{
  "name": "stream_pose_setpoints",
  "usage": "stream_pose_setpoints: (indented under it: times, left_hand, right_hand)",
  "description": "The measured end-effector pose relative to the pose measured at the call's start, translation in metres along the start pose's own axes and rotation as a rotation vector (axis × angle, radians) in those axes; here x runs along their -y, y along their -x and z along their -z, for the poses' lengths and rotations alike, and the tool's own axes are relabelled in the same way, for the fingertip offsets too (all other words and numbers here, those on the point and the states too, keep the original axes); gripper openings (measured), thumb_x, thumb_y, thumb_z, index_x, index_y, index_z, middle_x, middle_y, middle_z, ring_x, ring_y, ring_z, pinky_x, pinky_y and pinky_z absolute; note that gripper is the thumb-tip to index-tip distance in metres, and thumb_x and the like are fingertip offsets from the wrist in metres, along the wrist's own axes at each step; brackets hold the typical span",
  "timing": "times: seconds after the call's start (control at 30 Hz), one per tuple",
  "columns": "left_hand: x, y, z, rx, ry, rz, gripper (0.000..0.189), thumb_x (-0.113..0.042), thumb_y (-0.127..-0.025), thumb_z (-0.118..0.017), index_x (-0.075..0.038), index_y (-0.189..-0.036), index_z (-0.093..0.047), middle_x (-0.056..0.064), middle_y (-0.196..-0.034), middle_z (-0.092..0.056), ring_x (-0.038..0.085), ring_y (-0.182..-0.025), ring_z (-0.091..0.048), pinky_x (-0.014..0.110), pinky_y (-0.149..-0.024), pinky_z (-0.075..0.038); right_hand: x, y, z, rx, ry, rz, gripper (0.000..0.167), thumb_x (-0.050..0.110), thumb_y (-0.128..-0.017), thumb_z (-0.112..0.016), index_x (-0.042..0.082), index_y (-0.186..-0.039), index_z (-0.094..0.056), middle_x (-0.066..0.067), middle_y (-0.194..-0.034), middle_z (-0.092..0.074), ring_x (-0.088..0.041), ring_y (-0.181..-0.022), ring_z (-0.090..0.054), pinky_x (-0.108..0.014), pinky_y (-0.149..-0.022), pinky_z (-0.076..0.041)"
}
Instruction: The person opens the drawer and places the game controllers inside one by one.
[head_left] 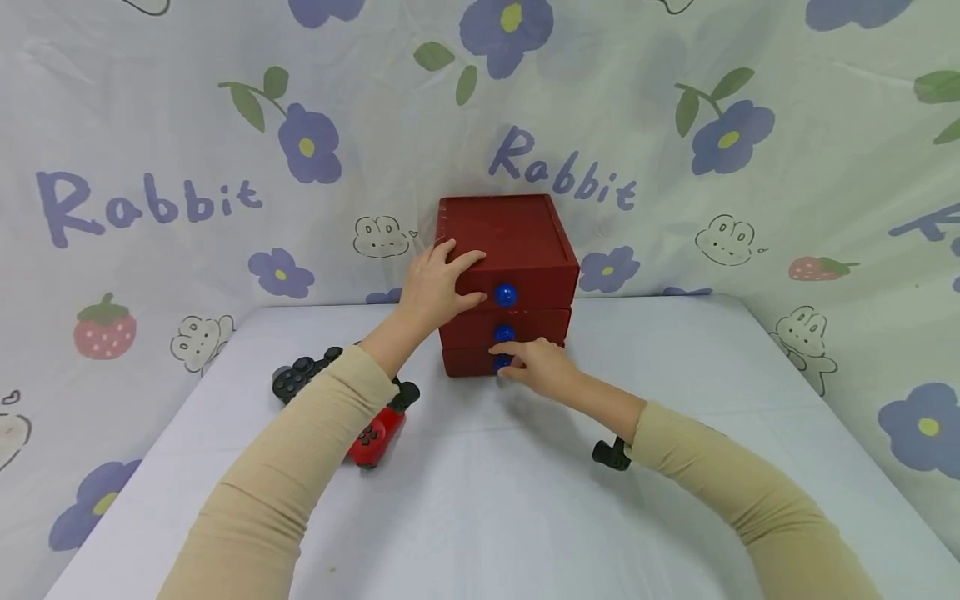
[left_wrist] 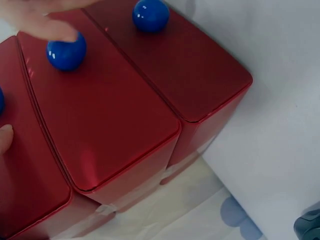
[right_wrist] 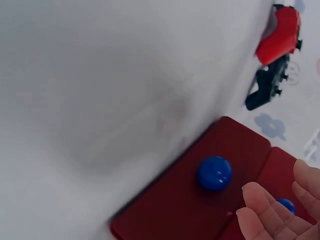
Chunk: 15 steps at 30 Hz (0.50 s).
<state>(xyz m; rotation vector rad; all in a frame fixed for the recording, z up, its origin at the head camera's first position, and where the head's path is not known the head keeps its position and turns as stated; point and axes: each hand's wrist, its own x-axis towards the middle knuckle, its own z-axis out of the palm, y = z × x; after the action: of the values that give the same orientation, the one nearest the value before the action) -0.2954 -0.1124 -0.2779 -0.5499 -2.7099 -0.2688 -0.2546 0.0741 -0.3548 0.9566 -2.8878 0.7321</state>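
Observation:
A red three-drawer box (head_left: pixel 510 229) with round blue knobs stands at the back of the table. My left hand (head_left: pixel 438 287) rests at its upper left edge with fingers spread; the thumb lies against the top drawer's front, left of the top knob (head_left: pixel 506 295). My right hand (head_left: pixel 543 367) is at the lower drawers, thumb and fingers apart. In the left wrist view, one of its fingers overlaps the middle knob (left_wrist: pixel 66 51). The bottom knob (right_wrist: pixel 214 173) shows uncovered in the right wrist view. All three drawers look closed.
A black game controller (head_left: pixel 300 377) and a red game controller (head_left: pixel 377 437) lie on the white tabletop (head_left: pixel 465 500), left of the box and partly behind my left forearm. A patterned cloth (head_left: pixel 420 150) hangs behind the table, close to the box's back.

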Motion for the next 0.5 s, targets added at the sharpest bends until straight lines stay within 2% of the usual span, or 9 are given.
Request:
stream_pose_setpoints:
  times: [0.3,0.5]
  left_hand:
    - [-0.001,0.000,0.001,0.029,0.000,0.018,0.059,-0.041,-0.081,-0.066,-0.024,-0.133,-0.047,0.019,-0.141,-0.036,0.040,-0.128,-0.033,0.053,-0.105,-0.025]
    - [0.000,0.000,0.001,0.025,0.003,0.017,0.058,-0.040,-0.081,-0.067,-0.023,-0.133,-0.047,0.020,-0.140,-0.036,0.041,-0.128,-0.034,0.054,-0.105,-0.025]
  right_hand:
    - [0.016,0.001,0.034,-0.046,0.022,0.044,0.038,0.021,-0.084,-0.066,0.010,-0.119,-0.061,-0.005,-0.078,-0.068,-0.011,-0.059,-0.059,-0.018,-0.054,-0.048]
    - [0.032,0.002,0.069,-0.131,0.049,0.100,0.039,0.020,-0.082,-0.069,0.010,-0.119,-0.061,-0.007,-0.086,-0.069,-0.017,-0.074,-0.065,-0.026,-0.066,-0.053]
